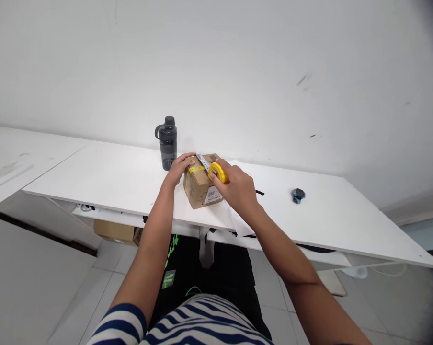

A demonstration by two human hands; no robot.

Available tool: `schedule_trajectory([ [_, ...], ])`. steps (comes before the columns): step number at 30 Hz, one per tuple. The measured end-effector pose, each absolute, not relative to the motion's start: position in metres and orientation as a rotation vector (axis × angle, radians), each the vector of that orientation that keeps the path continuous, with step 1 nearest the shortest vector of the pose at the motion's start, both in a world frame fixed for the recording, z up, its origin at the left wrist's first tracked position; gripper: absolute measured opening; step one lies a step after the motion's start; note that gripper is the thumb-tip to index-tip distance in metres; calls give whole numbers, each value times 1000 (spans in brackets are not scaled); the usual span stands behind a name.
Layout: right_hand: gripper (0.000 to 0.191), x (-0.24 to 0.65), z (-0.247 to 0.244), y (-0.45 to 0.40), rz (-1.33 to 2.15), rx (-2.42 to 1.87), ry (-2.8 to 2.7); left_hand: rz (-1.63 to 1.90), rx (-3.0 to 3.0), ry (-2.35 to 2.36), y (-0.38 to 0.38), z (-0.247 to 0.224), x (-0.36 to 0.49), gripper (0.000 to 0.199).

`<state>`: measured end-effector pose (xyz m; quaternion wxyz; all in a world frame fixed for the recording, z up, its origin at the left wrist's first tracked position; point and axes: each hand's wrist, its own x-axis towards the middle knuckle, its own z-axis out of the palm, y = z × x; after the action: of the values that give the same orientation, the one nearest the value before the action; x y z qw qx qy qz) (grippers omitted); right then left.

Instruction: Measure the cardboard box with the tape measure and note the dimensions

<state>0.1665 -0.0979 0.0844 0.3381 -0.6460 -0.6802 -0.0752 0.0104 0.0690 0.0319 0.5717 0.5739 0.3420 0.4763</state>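
Observation:
A small brown cardboard box (194, 189) with yellow tape and a white label sits on the white table (123, 177). My right hand (238, 186) is closed around a yellow tape measure (219, 172) at the box's right top edge. The measure's blade (203, 162) lies out across the top of the box towards its far left edge. My left hand (181, 167) rests against the left side and top of the box, its fingers reaching to the far edge by the blade's end.
Behind my left hand stands a dark bottle (168, 146). White paper (240, 221) lies partly under the box. A small dark blue object (297, 195) is further right. Another cardboard box (114, 231) is beneath the tabletop at left. A white wall rises behind the table.

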Motion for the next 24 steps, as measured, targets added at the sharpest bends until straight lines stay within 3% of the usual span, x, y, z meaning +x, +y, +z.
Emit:
schedule_trajectory([
  [10,45,166,69,-120,-172,-1717,-1645,1189,1229,790,72,20,17,43],
  [24,54,152,104,12,-48,-1697,-1858,1214,1147,701,64,19,14,45],
])
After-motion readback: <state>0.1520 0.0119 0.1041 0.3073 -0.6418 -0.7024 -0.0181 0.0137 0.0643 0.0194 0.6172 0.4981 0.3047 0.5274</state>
